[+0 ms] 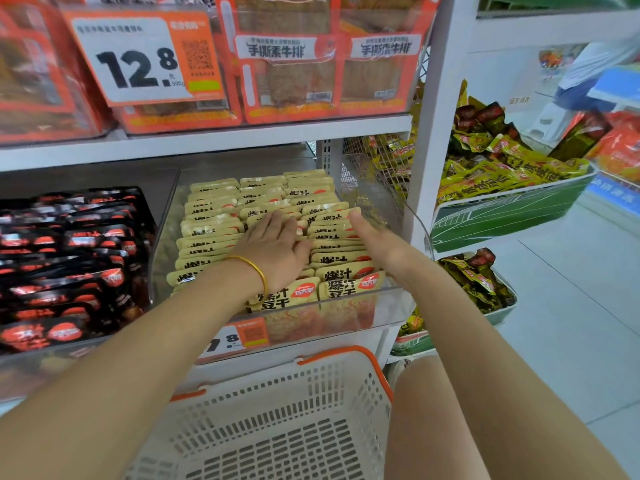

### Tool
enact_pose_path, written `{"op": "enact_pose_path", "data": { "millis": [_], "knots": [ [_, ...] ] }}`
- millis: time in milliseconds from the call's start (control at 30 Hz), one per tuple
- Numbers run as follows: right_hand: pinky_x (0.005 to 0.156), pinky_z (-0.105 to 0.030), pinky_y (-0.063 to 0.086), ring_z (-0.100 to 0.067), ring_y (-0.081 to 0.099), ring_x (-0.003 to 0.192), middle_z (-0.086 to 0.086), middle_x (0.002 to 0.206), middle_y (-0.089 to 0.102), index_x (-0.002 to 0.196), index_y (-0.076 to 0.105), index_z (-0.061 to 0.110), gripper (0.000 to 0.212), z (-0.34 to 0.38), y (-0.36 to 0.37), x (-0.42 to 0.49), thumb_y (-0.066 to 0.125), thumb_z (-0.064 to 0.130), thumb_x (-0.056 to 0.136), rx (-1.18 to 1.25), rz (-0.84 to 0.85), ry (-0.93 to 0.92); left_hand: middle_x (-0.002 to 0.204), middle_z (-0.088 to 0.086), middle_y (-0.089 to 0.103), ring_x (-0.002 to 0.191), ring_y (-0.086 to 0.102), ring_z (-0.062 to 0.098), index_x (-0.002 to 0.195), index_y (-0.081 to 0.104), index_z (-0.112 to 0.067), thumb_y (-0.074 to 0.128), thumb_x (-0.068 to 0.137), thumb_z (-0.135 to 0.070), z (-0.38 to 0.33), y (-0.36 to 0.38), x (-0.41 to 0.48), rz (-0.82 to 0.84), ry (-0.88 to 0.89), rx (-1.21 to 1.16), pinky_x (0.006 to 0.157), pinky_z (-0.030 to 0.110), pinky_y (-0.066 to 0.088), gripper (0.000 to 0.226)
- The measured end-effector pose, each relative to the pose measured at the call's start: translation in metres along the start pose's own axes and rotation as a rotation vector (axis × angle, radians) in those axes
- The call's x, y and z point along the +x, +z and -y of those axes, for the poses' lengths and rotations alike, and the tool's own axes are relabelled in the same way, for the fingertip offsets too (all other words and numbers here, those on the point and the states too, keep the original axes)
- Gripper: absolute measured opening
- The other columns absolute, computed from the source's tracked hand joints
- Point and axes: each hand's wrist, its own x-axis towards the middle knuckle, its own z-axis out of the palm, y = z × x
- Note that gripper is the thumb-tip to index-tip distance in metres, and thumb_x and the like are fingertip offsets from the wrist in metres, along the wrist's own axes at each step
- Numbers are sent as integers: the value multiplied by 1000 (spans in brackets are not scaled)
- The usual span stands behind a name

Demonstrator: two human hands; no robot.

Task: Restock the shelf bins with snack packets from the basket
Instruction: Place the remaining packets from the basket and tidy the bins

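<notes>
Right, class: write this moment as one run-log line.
left hand: flat on dried-tofu packets | right hand: open, against right row | clear bin: nearly full | basket: no packets visible

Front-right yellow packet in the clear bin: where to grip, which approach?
Pinch the top edge of the front-right yellow packet, coming from above. It stands on edge, leaning back on the row behind it. The clear bin covers its lower half in front and walls it in on the right, so probably only the top strip is free.
</notes>
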Motion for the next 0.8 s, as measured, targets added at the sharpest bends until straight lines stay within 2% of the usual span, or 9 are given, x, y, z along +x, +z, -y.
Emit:
{"op": "enact_pose_path", "data": {
  "millis": [67, 100, 200, 267, 400, 500, 633, 700, 800],
  "knots": [
    [109, -48, 34, -26, 49, 126, -7, 140, 50, 139, 45, 20, 119, -5, -3, 9, 23, 100, 54, 100, -23, 26, 158, 4, -15, 145, -15, 16, 151, -6, -18, 6, 100, -47, 3, 2, -6, -2, -8, -7, 119, 34, -5, 60],
    [107, -47, 38, -26, 54, 120, -7, 135, 56, 134, 51, 21, 117, -5, -4, 13, 24, 101, 53, 146, -8, 47, 158, 4, -15, 145, -14, 16, 151, -6, -18, 5, 100, -47, 3, 3, -9, -5, -9, 3, 119, 34, -5, 61],
    [103, -42, 44, -24, 61, 107, 0, 113, 64, 121, 60, 18, 71, 10, -2, -3, 26, 72, 89, 213, 40, 38, 158, 4, -15, 145, -14, 16, 151, -6, -17, 4, 99, -48, 2, 8, -16, -19, -13, 27, 119, 35, -5, 61],
    [105, -42, 42, -23, 60, 111, 0, 120, 61, 106, 62, 26, 60, 8, -2, -1, 28, 72, 88, 186, 42, 17, 158, 5, -15, 145, -14, 17, 151, -6, -17, 4, 99, -48, 1, 8, -16, -22, -21, 16, 119, 35, -5, 61],
    [100, -44, 47, -23, 67, 101, -4, 108, 71, 110, 67, 23, 79, -7, -5, 25, 37, 85, 71, 246, 31, -10, 158, 6, -14, 145, -13, 18, 151, -5, -14, 8, 100, -47, 2, 1, -2, -73, -41, -42, 119, 34, -6, 62],
    [102, -46, 44, -24, 64, 106, -4, 114, 69, 114, 65, 25, 76, 3, -4, 25, 34, 83, 76, 214, -13, -26, 158, 7, -15, 145, -14, 19, 151, -4, -13, 9, 100, -48, 5, -1, 12, -84, -79, -19, 119, 35, -5, 64],
    [106, -46, 40, -24, 58, 116, -4, 126, 63, 124, 60, 25, 76, 12, 1, 17, 30, 80, 81, 116, 77, -46, 158, 9, -16, 145, -16, 20, 151, -5, -12, 9, 99, -48, 7, 2, 19, -60, -101, 21, 118, 35, -6, 65],
    [105, -46, 41, -23, 61, 112, -2, 119, 67, 115, 65, 26, 80, 11, -3, 21, 31, 86, 74, 130, 102, -41, 158, 8, -16, 145, -16, 20, 151, -5, -12, 8, 99, -49, 6, 1, 19, -56, -97, 24, 118, 35, -6, 65],
    [103, -44, 44, -22, 65, 103, -3, 104, 71, 94, 69, 23, 68, 13, -7, 22, 28, 77, 84, 226, 60, -22, 158, 7, -15, 145, -14, 20, 151, -5, -14, 6, 99, -49, 10, -2, 14, -78, -102, 32, 118, 35, -6, 64]
  ]
}}
